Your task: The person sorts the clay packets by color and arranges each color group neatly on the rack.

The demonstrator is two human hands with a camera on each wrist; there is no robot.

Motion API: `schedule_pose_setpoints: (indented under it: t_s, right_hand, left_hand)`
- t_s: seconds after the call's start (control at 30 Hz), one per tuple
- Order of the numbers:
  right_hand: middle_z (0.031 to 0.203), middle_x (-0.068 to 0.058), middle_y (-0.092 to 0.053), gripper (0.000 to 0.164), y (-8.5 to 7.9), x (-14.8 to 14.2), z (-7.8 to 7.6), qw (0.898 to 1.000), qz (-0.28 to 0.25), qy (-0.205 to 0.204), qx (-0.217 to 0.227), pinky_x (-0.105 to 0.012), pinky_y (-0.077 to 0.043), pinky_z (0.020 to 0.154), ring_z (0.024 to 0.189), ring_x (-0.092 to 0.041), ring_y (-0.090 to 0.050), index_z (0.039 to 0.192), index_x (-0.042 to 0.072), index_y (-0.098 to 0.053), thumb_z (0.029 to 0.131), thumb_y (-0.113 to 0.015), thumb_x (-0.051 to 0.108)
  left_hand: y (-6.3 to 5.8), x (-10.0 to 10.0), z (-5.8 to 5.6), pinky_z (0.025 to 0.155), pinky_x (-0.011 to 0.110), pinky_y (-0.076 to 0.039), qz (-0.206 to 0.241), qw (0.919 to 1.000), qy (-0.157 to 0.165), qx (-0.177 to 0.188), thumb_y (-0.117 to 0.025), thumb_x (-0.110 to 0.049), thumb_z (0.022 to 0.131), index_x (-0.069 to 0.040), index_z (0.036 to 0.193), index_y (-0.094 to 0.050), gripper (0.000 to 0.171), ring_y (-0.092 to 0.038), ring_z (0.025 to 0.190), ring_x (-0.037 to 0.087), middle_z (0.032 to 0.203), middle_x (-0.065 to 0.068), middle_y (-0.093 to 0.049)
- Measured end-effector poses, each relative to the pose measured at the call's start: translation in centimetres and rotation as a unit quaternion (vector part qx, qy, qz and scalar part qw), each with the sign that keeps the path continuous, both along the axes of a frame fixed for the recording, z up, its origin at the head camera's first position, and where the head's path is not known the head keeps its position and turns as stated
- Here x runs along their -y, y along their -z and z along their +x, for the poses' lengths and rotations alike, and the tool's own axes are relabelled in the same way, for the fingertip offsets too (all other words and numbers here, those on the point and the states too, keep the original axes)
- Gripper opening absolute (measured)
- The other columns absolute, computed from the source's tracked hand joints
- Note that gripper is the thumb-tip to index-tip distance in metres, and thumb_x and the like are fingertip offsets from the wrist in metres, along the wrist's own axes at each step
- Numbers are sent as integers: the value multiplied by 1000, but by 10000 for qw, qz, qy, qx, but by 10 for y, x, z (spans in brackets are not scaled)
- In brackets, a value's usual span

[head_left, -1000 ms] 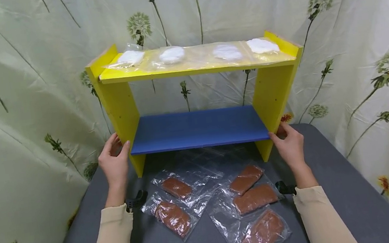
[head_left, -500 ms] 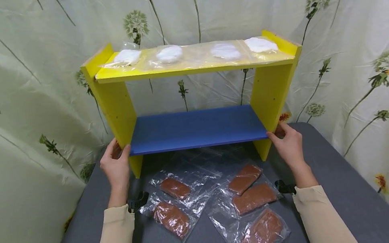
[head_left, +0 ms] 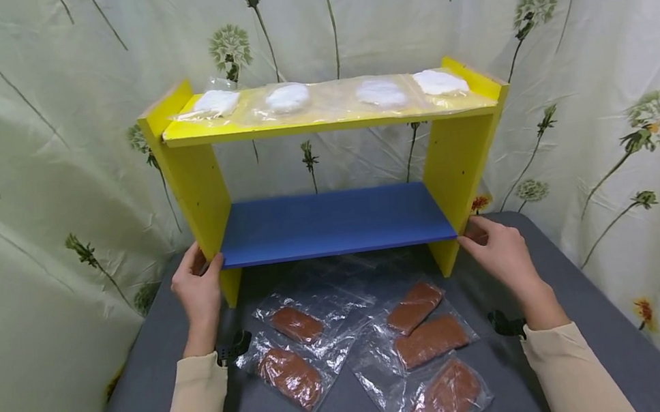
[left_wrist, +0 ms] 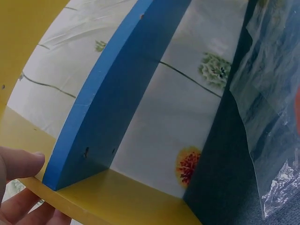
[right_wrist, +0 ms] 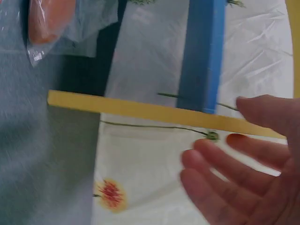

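Yellow shelf unit [head_left: 320, 127], one, upright towards the far side of the grey desk [head_left: 606, 344]; two side panels, a yellow top shelf and a lower blue shelf [head_left: 335, 222] set between the panels, above the desk surface.

Left hand [head_left: 198, 287], at the front edge of the unit's left panel; fingers clamped on that panel, thumb on the inner side beside the end of the blue shelf, the others round the outer side.

Right hand [head_left: 499, 250], at the front edge of the right panel; fingers apart, thumb at the panel edge near the blue shelf's right end, the others spread off the outer face; whether the thumb tip touches, cannot tell.

White packets, four, clear bags, in a row on the top shelf: far left [head_left: 216, 103], centre left [head_left: 288, 98], centre right [head_left: 381, 92], far right [head_left: 440, 81].

Brown slabs, five, in clear bags, flat on the desk near side of the unit; left group of two, far [head_left: 297, 325] and near [head_left: 291, 377]; right group of three, far [head_left: 414, 307], middle [head_left: 430, 341] and near [head_left: 443, 401].

Beige sleeves [head_left: 191, 408], one per arm; black wrist straps; floral curtain [head_left: 619, 95], behind and at both sides.
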State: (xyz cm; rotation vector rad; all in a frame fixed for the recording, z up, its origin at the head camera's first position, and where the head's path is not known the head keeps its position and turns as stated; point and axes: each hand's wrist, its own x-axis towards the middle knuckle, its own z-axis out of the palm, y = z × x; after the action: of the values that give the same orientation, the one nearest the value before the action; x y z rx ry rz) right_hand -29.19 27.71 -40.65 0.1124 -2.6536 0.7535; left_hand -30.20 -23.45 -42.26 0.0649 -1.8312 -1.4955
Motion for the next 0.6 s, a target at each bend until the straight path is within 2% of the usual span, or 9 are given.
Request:
schedule_pose_setpoints:
  t_s: [0.1,0.27,0.33,0.43,0.6]
  right_hand:
    - [103,-13,-73,48,-9,0,15,9997,132,45,192,-48,-55,68,89,-32,-70,138,9,-62,98,-66,37]
    - [109,-14,-72,39,-12,3,29,9996,157,-234,-36,-53,-54,74,92,-31,-69,129,10,-68,97,-70,31]
    - [111,-13,-72,35,-7,4,31,9988,121,-435,-177,-52,-55,76,92,-30,-69,127,10,-70,95,-72,26]
    - [112,-9,-71,34,7,7,31,9967,34,-772,-266,-49,-58,75,93,-28,-69,124,12,-72,91,-77,19]
    - [118,-6,-69,39,30,12,30,9891,-27,-1462,147,-48,-58,80,102,-28,-67,126,15,-71,88,-80,13]
  left_hand:
    - [1,0,0,90,29,-55,-44,10000,-47,15,-73,1,90,-8,135,-66,46,-65,114,36,125,20,-67]
    - [10,3,-12,94,43,-54,14,9999,-86,-58,-75,3,88,-6,133,-67,47,-66,113,31,124,17,-68]
    - [18,7,-18,94,46,-54,54,9999,-107,-95,-76,2,88,-9,133,-67,48,-66,113,28,123,15,-69]
    - [26,11,-24,93,42,-55,88,9998,-110,-128,-77,-2,88,-15,133,-68,48,-67,112,25,123,11,-69]
    - [29,12,-24,92,39,-55,19,9998,-121,-156,-78,-8,88,-20,133,-69,47,-67,111,24,122,10,-70]
